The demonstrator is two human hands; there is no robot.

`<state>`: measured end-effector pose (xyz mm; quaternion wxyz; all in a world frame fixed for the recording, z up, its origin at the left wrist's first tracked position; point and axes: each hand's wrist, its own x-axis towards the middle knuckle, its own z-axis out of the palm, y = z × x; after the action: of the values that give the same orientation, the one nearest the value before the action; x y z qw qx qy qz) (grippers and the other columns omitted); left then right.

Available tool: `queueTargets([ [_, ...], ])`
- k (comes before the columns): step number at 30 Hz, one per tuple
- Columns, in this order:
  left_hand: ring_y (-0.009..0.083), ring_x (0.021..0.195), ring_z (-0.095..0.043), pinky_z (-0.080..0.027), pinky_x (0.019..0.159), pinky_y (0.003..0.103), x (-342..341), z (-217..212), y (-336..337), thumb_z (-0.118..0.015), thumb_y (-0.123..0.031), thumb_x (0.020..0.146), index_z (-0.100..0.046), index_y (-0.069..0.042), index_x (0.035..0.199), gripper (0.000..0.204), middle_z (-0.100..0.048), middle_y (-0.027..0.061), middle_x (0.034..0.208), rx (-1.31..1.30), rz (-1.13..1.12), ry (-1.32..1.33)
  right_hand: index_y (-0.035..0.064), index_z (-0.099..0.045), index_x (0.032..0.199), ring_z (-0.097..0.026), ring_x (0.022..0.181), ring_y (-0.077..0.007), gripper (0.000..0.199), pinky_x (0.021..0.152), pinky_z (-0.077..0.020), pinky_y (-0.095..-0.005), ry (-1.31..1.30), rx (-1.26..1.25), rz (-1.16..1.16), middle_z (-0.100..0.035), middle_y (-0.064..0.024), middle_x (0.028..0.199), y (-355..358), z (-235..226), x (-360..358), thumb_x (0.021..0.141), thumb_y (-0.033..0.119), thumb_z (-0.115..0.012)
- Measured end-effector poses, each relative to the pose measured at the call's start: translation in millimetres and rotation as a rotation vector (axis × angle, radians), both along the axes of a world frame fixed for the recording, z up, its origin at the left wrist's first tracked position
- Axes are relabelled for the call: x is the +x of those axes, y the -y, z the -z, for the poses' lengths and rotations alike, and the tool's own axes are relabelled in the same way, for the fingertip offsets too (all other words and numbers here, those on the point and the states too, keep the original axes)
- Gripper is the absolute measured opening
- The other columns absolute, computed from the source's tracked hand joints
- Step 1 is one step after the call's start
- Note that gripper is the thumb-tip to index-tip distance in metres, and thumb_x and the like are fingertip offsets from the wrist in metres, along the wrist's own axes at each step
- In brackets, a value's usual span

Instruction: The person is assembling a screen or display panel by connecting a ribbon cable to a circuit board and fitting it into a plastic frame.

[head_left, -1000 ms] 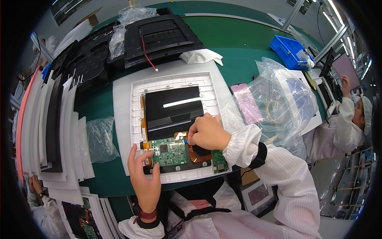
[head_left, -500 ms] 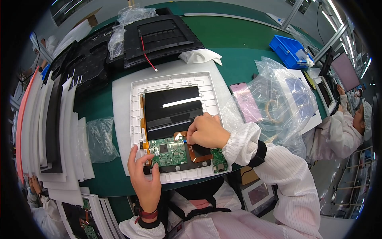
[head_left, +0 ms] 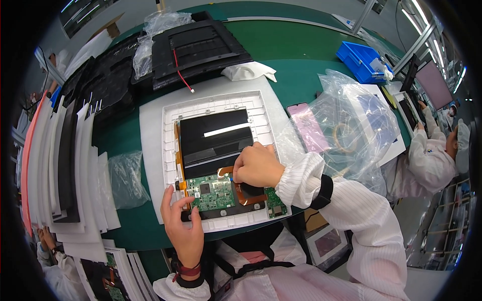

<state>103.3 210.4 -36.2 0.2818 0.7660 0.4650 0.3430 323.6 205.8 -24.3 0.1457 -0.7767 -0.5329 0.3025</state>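
Note:
A white plastic frame [head_left: 169,145] lies in front of me with a dark display panel [head_left: 213,143] inside. Below the panel sits a green circuit board [head_left: 216,193], with an orange flex cable [head_left: 238,194] curving along its right side. The fingers of my right hand [head_left: 258,165] are pinched at the cable's upper end by the board's top right corner; a speck of blue shows beside the fingertips, which hide the rest. My left hand [head_left: 183,226] has its fingers apart, thumb and fingertips resting around the board's lower left corner and the frame's edge.
White foam sheeting [head_left: 150,125] lies under the frame. Foam sheets [head_left: 90,180] stand stacked at left. Black trays [head_left: 198,50] with a red cable [head_left: 179,72] are behind. To the right are a pink phone-shaped slab [head_left: 307,128], clear plastic bags [head_left: 346,118], a blue bin [head_left: 359,62] and a co-worker [head_left: 427,155].
The whole view has shifted slightly. My right hand stays at the flex cable's upper end with almost no movement, and my left hand keeps its place at the board's corner.

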Motion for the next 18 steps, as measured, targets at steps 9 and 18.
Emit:
queueTargets([
  [9, 0.0333, 0.121, -0.044, -0.033, 0.101, 0.04, 1.8, -2.6, 0.4, -0.059, 0.006, 0.072, -0.059, -0.002, 0.092, 0.022, -0.048, 0.0179, 0.129, -0.001, -0.02, 0.014, 0.0149, -0.072, 0.064, -0.05, 0.093, -0.0283, 0.008, 0.085, -0.0271, -0.0401, -0.02, 0.009, 0.022, -0.064, -0.0073, 0.071, 1.1, -2.1, -2.1, 0.063, 0.02, -0.066],
  [18, 0.0338, 0.117, -0.047, -0.038, 0.096, 0.039, 2.5, -1.1, 0.4, -0.059, 0.007, 0.072, -0.059, -0.002, 0.09, 0.021, -0.048, 0.0177, 0.126, 0.052, -0.01, -0.035, 0.014, -0.07, 0.065, -0.051, 0.094, -0.026, 0.015, 0.085, -0.027, -0.0393, 0.055, -0.029, -0.052, -0.065, -0.0046, 0.072, 3.1, -5.9, 0.9, 0.069, 0.028, -0.066],
])
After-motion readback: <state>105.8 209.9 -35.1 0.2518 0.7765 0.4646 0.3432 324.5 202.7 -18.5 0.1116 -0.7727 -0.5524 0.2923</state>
